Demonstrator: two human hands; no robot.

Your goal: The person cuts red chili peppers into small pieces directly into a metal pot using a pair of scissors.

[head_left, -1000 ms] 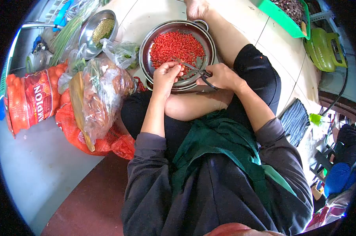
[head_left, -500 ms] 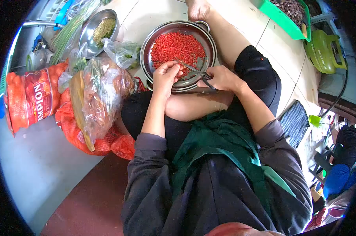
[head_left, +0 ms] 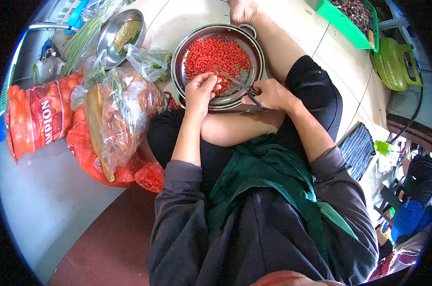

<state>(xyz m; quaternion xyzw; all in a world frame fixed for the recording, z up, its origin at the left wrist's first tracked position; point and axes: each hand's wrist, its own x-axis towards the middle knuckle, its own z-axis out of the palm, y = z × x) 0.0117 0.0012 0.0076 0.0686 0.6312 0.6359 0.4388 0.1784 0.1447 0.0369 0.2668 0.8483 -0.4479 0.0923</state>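
Pale floor tiles [head_left: 297, 28] around the pot [head_left: 178, 64]; above its near side we see scissors [head_left: 242, 84], long axis aslant, tips leftward and away, gripped by the right hand [head_left: 271, 95], left hand [head_left: 202, 91] pinched, contents indistinct.

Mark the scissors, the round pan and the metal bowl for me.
Scissors [head_left: 249, 89], head view: near the pivot.
Round pan [head_left: 179, 62], head view: inner wall, left side.
Metal bowl [head_left: 108, 49], head view: bare inner wall, lower left.
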